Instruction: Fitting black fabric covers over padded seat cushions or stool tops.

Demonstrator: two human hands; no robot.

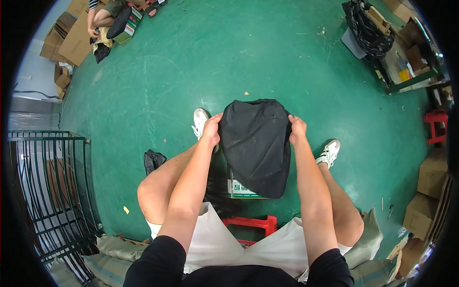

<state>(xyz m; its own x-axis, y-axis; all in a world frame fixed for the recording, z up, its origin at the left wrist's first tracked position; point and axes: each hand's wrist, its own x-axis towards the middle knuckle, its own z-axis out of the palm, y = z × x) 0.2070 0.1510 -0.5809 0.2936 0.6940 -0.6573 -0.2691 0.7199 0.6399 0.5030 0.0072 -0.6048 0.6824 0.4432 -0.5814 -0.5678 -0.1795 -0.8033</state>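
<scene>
A black, soft cover-like piece point(256, 143) lies between my knees over a white and green box-shaped container point(241, 189), whose lower left corner shows beneath it. The piece is rounded, with folds and creases across its surface. At its upper left edge, my left hand point(212, 129) is closed with the thumb and fingers pinching the material. My right hand point(297, 129) grips the upper right edge the same way. The container's top is hidden under the piece. Some black material point(154, 161) lies on the floor beside my left knee.
Under me is a red stool point(253, 223). A green metal rack point(52, 182) stands at left, sacks point(114, 247) behind me. Cardboard boxes point(422, 215) and another red stool point(435, 127) are at right. Far left, another person point(103, 16) sits by a similar container point(128, 31).
</scene>
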